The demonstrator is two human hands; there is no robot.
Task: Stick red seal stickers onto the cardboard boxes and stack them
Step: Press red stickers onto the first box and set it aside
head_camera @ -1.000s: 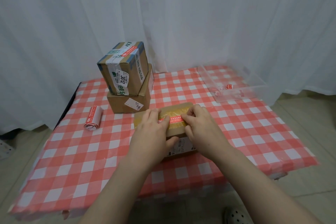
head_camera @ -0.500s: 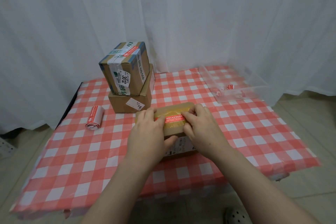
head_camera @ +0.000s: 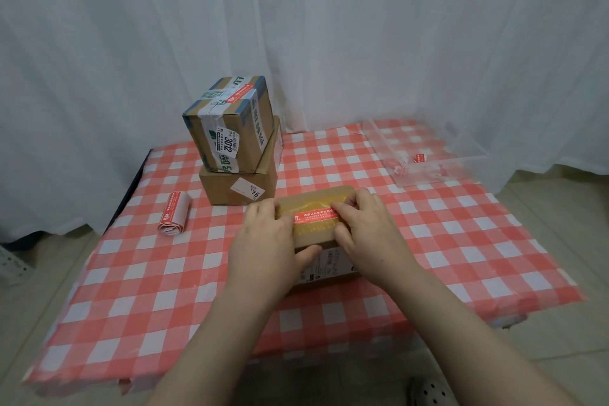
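Your left hand [head_camera: 263, 241] grips the brown cardboard box [head_camera: 313, 231] mid-frame, steadying it. Your right hand [head_camera: 365, 234] presses the red paper seal sticker [head_camera: 314, 215] flat.

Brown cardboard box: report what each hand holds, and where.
Left hand grips the brown cardboard box by its left end, thumb in front; right hand only presses the red seal sticker.

Table [head_camera: 428, 241] layout, head view.
Near box [head_camera: 313, 234] sat centre-front, sticker [head_camera: 314, 215] on top; two-box stack [head_camera: 235, 155] behind-left; sticker roll [head_camera: 174, 213] left of stack; tray [head_camera: 441, 163] back-right.
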